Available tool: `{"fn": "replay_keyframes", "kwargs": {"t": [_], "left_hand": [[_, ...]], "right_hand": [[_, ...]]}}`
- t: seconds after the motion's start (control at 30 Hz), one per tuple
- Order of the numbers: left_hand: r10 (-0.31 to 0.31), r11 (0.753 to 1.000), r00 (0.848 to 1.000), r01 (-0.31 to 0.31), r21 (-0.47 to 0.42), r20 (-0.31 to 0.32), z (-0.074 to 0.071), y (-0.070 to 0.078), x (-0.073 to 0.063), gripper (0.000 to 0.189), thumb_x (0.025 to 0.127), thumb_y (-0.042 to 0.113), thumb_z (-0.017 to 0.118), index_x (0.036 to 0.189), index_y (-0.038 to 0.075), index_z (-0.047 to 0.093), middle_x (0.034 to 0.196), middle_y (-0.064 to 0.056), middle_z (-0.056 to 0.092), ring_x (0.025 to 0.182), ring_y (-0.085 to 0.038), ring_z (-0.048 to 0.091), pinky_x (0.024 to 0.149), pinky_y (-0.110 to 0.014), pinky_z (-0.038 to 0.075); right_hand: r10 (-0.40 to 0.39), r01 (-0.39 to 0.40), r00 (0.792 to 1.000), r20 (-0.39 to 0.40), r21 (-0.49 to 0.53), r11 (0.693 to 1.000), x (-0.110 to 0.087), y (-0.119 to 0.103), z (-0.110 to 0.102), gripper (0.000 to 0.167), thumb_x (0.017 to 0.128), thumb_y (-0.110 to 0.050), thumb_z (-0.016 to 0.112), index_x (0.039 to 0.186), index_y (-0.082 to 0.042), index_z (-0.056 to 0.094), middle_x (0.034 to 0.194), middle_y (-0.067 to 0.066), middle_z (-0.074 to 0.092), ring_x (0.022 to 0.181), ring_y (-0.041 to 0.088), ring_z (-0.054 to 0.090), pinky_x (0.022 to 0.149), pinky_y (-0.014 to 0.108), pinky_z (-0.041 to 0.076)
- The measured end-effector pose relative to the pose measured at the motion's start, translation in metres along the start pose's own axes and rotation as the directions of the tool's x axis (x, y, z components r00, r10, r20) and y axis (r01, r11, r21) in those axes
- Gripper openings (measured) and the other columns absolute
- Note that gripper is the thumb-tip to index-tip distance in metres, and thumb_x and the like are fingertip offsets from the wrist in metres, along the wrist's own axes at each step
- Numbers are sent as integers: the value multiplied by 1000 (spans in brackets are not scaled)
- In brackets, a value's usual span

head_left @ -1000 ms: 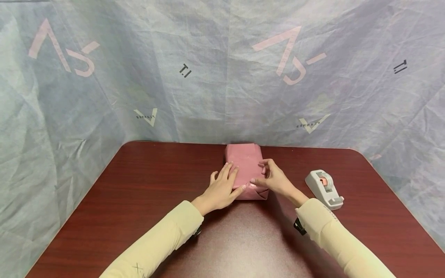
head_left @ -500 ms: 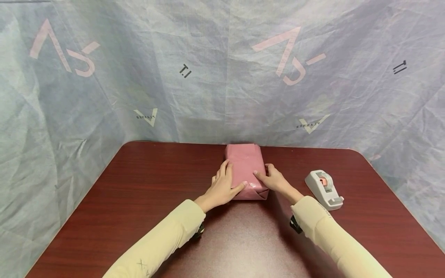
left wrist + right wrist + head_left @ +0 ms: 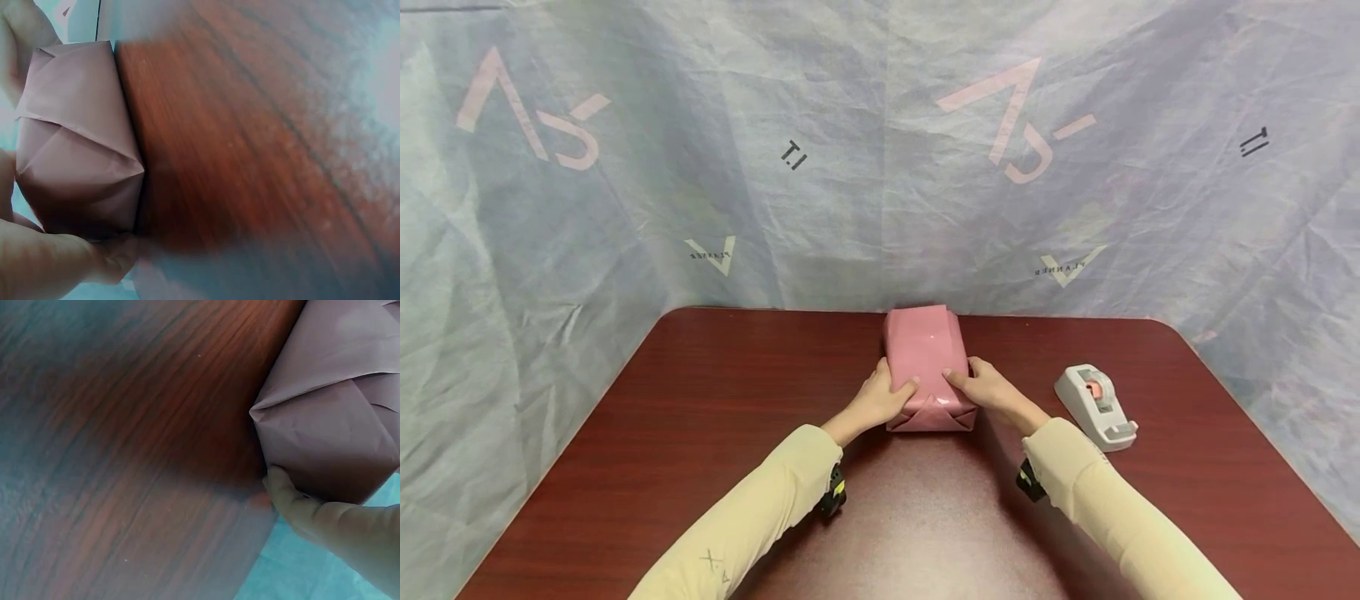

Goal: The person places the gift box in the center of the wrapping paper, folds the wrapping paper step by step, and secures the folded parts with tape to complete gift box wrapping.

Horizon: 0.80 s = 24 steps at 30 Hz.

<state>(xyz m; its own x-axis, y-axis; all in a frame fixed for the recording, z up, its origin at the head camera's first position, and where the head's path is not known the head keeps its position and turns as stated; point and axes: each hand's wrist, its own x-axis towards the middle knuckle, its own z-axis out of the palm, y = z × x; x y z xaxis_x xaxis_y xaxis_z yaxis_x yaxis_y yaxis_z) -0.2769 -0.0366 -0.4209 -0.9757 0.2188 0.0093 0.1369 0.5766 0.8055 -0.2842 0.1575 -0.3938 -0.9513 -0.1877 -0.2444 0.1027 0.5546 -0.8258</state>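
Pink glossy package (image 3: 928, 346), near end folded in triangles; left grip (image 3: 876, 400), right grip (image 3: 994, 390) clasp opposite sides.

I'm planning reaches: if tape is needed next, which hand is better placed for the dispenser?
Probably the right hand: it grips the box on the side nearer the dispenser. The left hand grips the opposite side and would likely have to reach across.

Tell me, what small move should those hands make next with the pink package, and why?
Probably lift the pink package slightly: the left hand and right hand grip its opposite sides near the closer end, thumbs on top, while the tape dispenser stands apart, untouched.
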Motion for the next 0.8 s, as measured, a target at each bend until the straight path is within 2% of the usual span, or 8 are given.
{"fn": "replay_keyframes", "kwargs": {"t": [0.17, 0.27, 0.4, 0.53, 0.73, 0.8], "left_hand": [[37, 999, 999, -37, -17, -25, -2, 1, -2, 71, 83, 29, 55, 136, -7, 25, 129, -27, 43, 117, -36, 48, 96, -45, 39], [53, 998, 998, -54, -24, -43, -3, 2, -6, 78, 80, 28, 58, 139, -6, 20, 134, -27, 39, 118, -35, 46, 98, -45, 38], [93, 995, 993, -96, -42, -68, -7, 3, -12, 87, 77, 27, 66, 142, 0, 15, 140, -23, 33, 122, -33, 43, 100, -45, 36], [138, 989, 987, -142, -45, -85, -10, 5, -20, 97, 73, 27, 73, 144, 6, 11, 144, -19, 27, 129, -31, 36, 102, -45, 34], [189, 982, 977, -189, 5, -95, -12, 7, -34, 102, 70, 26, 77, 145, 9, 11, 141, -16, 26, 126, -29, 38, 100, -44, 36], [199, 980, 975, -199, 7, -94, -13, 9, -38, 102, 70, 26, 77, 145, 8, 11, 141, -14, 25, 125, -28, 39, 99, -43, 37]], "right_hand": [[-24, 27, 998, -57, 41, 999, -5, 0, 1, 55, 91, -22, 52, 129, 13, 32, 117, 27, 49, 94, 26, 57, 79, 33, 47], [-68, 75, 991, -114, 56, 996, -10, 1, 1, 55, 88, -20, 57, 126, 12, 33, 117, 28, 49, 98, 29, 57, 78, 31, 48], [-133, 146, 972, -194, 54, 988, -18, 4, 2, 59, 83, -17, 64, 125, 10, 33, 121, 28, 47, 107, 36, 54, 79, 32, 48], [-176, 196, 954, -243, 59, 979, -29, 4, 4, 66, 78, -13, 69, 126, 7, 29, 121, 26, 46, 107, 37, 53, 80, 34, 47], [-252, 284, 936, -247, 103, 953, -46, 7, 7, 82, 75, -7, 73, 134, 0, 17, 128, 24, 43, 108, 36, 52, 87, 42, 44], [-268, 300, 934, -237, 112, 947, -50, 8, 7, 85, 75, -7, 73, 135, -1, 14, 129, 24, 42, 107, 35, 52, 86, 40, 44]]}}
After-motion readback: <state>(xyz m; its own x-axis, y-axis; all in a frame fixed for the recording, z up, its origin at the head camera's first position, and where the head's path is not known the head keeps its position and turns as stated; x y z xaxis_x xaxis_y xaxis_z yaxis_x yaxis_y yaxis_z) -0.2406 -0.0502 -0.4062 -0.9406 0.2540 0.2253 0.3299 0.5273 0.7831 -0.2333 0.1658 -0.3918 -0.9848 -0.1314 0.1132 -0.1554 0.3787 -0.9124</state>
